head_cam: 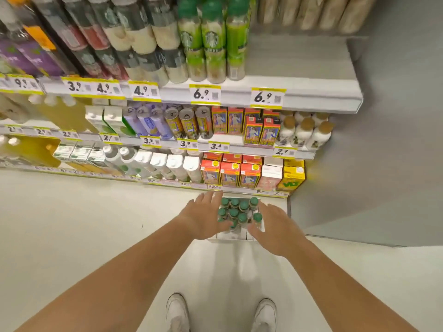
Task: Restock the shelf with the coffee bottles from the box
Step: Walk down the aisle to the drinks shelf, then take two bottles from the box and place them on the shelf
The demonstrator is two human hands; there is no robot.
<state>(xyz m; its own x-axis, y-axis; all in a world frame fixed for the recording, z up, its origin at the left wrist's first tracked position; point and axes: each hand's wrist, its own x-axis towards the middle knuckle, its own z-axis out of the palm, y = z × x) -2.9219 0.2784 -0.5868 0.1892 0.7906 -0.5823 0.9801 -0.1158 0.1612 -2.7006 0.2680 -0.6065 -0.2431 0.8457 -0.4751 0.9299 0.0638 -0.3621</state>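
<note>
Below the hands, nearest the camera, two white shoes (177,312) stood on the pale floor (72,236), toes pointed toward the shelving. Both bare forearms reached forward and down from the lower corners of the view. Left hand (206,215) was spread open, fingers apart, palm down over the left edge of the box, its thumb near the closest green caps; whether it touched them could not be told. Right hand (273,226) was likewise open, fingers loosely splayed, at the right edge of the box and gripping nothing.

Between the two hands sat the white box (231,238) on the floor, just in front of the bottom shelf. Inside it stood the coffee bottles (239,212), upright and packed close, their green caps facing up.

Beyond the hands, the bottom shelf carried orange cartons (230,174), a yellow carton (292,179) at the right end and white bottles (172,166) to the left. Farther up, the top shelf (299,68) held green-capped coffee bottles (212,44) above a 6.9 price tag (205,94), with a bare stretch of shelf to their right over a second 6.9 tag (267,98).
</note>
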